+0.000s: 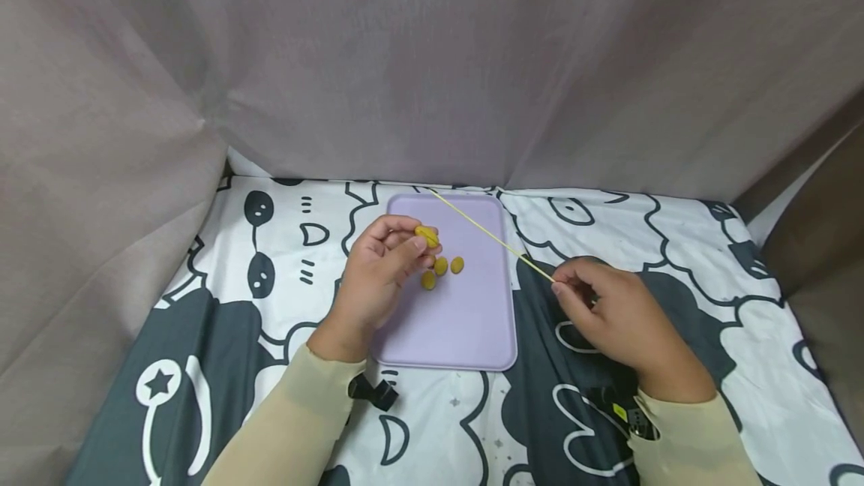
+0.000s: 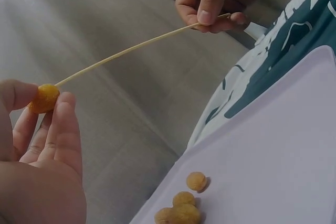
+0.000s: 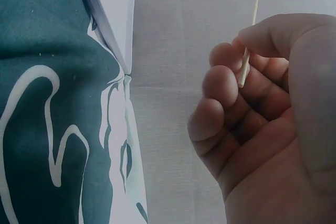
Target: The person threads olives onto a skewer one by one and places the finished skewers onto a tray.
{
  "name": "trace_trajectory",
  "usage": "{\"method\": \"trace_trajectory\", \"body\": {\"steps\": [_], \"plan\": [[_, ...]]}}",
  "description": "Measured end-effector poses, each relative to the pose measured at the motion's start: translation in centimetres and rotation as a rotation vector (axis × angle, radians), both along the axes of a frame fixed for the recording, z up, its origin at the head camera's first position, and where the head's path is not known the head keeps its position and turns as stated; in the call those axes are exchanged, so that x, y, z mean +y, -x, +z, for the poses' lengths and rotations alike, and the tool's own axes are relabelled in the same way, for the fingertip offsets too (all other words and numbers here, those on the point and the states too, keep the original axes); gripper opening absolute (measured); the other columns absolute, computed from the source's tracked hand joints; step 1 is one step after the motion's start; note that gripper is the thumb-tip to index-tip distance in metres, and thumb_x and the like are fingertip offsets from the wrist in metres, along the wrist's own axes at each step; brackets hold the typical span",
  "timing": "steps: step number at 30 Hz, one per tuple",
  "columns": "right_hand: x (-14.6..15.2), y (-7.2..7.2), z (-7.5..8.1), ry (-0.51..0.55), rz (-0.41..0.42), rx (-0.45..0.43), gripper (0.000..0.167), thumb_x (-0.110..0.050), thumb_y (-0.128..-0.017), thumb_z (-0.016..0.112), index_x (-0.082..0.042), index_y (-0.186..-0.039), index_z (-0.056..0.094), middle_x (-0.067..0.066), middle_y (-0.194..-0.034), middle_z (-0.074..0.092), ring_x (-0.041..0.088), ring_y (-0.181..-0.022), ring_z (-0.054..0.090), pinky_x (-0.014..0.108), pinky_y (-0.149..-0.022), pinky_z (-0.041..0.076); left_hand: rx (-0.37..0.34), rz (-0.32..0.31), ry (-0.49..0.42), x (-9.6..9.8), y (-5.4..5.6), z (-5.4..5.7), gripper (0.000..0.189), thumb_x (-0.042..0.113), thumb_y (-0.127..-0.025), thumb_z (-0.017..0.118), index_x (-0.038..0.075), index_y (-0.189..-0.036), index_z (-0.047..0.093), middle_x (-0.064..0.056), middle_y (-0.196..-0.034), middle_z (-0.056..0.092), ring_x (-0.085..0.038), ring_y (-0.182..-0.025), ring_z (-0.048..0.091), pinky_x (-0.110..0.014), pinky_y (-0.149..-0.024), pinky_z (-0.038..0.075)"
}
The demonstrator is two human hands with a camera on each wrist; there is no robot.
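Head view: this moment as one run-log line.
left hand: pinches yellow piece | right hand: pinches thin stick | purple tray: loose yellow pieces on it

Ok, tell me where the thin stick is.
In the head view, the thin stick slants up-left from the right hand's grip, right of the lilac tray, across the tray's upper part.

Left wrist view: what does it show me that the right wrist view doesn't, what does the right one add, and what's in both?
Only the left wrist view shows the left hand and the yellow ball it pinches.

Only the right wrist view shows the palm of the right hand.

Both show part of the right hand pinching the stick, part of the lilac tray with at least one loose ball, the patterned cloth and grey fabric.
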State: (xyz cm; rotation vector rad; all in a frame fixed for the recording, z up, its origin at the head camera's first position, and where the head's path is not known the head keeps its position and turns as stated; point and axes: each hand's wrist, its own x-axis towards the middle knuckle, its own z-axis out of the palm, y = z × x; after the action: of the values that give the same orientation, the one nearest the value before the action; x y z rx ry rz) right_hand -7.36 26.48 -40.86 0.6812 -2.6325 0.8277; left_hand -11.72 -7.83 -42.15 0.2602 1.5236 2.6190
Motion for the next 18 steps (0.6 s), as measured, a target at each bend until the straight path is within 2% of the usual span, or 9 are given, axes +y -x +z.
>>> {"method": "trace_trajectory", "body": {"steps": [6,12,18], "plan": [[-0.03,-0.23,0.39,0.039,0.024,-0.070,0.023,-0.002,-0.097,0.083,-0.023,-0.102,0.074,-0.017,-0.082,0.061,-0.001,-0.074,0.054,0.018,-0.065,0.046,-0.022,0.040,-0.056,0.03,0.07,0.00,0.023,-0.006,-0.109,0.061,0.011,-0.122,0.068,-0.004,-0.113,0.080,-0.016,-0.102,0.082,-0.024,-0.090,0.069],[0.20,-0.58,0.70,0.106,0.077,-0.184,0.027,-0.002,-0.099,0.082,-0.027,-0.102,0.074,-0.016,-0.084,0.061,0.001,-0.071,0.053,0.019,-0.058,0.044,-0.072,0.107,-0.139,-0.21,0.47,0.14,0.020,-0.004,-0.111,0.060,0.008,-0.124,0.070,-0.004,-0.113,0.080,-0.014,-0.101,0.082,-0.020,-0.089,0.069],[0.24,-0.56,0.64,0.140,0.141,-0.218,0.027,0.000,-0.099,0.082,-0.025,-0.103,0.075,-0.016,-0.085,0.062,0.002,-0.071,0.056,0.018,-0.060,0.048,-0.098,0.173,-0.234,-0.62,0.87,0.23,0.017,0.000,-0.111,0.063,0.004,-0.126,0.071,-0.006,-0.115,0.080,-0.014,-0.098,0.082,-0.020,-0.088,0.069]]}}
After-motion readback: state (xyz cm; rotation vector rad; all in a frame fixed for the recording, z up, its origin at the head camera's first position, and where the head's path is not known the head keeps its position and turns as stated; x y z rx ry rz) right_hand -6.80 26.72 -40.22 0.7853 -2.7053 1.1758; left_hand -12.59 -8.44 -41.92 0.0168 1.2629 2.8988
